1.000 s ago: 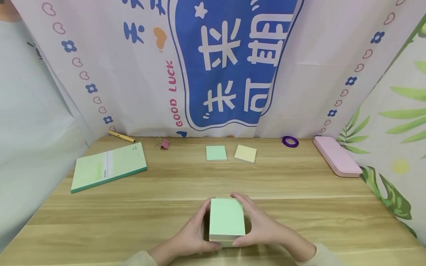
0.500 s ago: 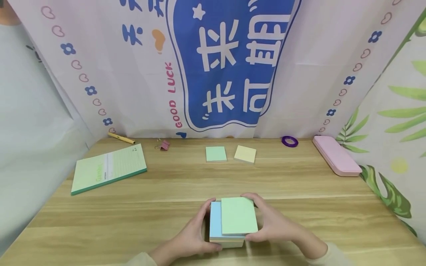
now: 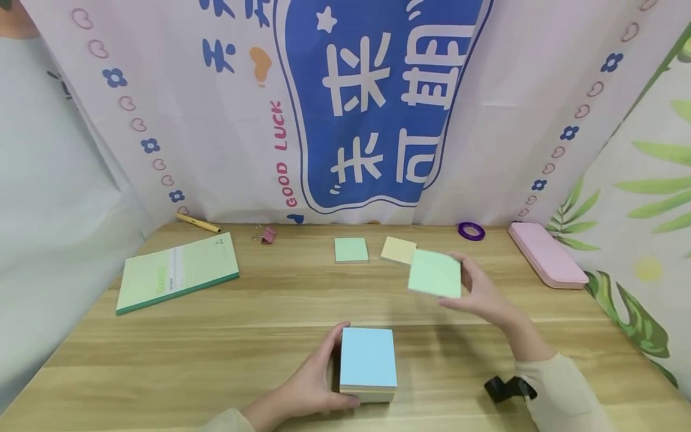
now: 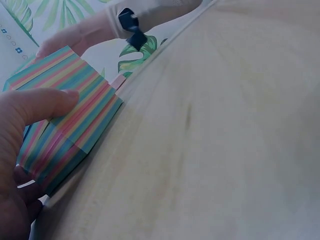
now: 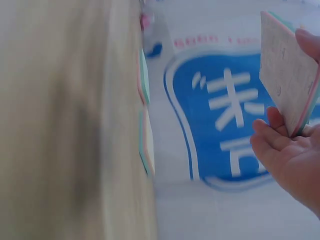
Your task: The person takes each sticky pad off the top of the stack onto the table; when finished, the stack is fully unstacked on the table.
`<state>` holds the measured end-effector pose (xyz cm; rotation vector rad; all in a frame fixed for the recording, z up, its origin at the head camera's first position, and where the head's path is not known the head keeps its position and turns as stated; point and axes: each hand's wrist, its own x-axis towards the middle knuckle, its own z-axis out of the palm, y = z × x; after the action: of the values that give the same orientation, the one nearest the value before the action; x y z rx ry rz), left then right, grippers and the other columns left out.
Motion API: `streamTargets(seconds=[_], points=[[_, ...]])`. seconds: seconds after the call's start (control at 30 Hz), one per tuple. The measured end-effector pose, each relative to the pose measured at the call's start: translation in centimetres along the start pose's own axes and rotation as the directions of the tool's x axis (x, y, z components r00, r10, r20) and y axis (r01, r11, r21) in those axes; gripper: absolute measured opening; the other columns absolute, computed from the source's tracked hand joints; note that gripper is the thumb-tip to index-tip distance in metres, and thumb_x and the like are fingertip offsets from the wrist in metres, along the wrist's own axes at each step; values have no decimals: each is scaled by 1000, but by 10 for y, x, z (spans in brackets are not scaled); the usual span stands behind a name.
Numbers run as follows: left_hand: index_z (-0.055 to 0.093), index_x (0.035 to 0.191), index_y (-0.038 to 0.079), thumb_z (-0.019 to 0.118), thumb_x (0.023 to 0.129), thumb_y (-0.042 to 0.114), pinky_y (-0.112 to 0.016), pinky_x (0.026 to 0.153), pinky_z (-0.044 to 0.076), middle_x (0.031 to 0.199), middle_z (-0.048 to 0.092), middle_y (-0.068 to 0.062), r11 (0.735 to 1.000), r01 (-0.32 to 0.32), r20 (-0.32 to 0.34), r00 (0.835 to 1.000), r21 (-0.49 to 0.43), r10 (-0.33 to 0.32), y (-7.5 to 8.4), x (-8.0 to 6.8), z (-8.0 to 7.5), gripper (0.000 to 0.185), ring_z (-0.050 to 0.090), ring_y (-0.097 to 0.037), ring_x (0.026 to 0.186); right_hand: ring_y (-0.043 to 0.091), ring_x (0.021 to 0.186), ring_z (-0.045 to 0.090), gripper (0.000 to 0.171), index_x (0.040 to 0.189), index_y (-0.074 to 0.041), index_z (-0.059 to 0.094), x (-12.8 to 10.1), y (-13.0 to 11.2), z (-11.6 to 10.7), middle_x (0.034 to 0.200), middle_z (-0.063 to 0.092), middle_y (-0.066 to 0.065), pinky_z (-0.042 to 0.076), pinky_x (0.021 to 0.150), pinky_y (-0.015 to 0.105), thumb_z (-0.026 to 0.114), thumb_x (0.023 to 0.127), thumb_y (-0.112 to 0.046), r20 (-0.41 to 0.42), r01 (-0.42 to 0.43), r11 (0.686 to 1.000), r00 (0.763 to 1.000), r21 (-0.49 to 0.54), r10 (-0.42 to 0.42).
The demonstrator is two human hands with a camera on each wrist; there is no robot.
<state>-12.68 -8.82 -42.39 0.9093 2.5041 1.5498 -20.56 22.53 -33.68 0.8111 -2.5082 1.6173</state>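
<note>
Left hand grips the left side of the block of sticky notes, thumb curled along its near-left edge; the left wrist view shows the thumb lying across the striped, multi-coloured side of the block. The block rests flat on the tabletop close to the near edge, about midway along it. Its top sheet is light blue.

Right hand is raised above the tabletop, right of centre and farther back than the block. It pinches a thin green pad of notes between thumb and fingers. The pad is tilted and well apart from the block. In the right wrist view the fingers curl round the lower edge of the pad, whose pale underside faces the camera.

Two small pads lie just beside each other near the middle of the far edge: a green pad and, to its right, a yellow pad. The held pad overlaps the yellow one in the head view; whether they touch cannot be told.

Far-left part: a green notebook, a yellow pen behind it, a pink binder clip. Far-right corner: a purple tape roll and a pink pencil case.
</note>
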Motion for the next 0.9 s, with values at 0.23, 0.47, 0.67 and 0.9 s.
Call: streamTargets(seconds=[0.23,0.47,0.67,0.9], points=[[11,136,20,79,55,37,-43,93,27,115,41,5,1000,19,22,1000,-8,-19,1,0,-1,107,39,-14,107,11,99,42,74,126,7,19,31,25,-33,118,31,20,38,78,17,66,69,7,-79,-59,996,995,71,64],[10,136,21,77,56,40,-41,93,27,115,41,6,1000,16,26,1000,-6,-16,0,-1,-1,106,39,-13,107,29,109,35,76,127,9,15,54,56,-54,121,29,25,36,77,16,67,73,-4,-109,-202,979,973,13,202],[11,136,21,78,57,38,-39,94,27,114,41,5,1000,12,22,1000,5,-12,1,-1,-3,105,39,-12,107,34,109,32,86,130,10,12,67,85,-55,123,28,30,31,86,36,69,72,-18,-172,-365,924,923,-111,344],[12,135,17,79,58,23,-46,91,27,114,41,1,999,26,32,999,-26,-25,24,-3,-8,102,40,-16,106,35,101,38,87,128,13,17,71,118,-50,116,35,30,31,87,40,72,69,-21,-190,-423,899,897,-115,398]])
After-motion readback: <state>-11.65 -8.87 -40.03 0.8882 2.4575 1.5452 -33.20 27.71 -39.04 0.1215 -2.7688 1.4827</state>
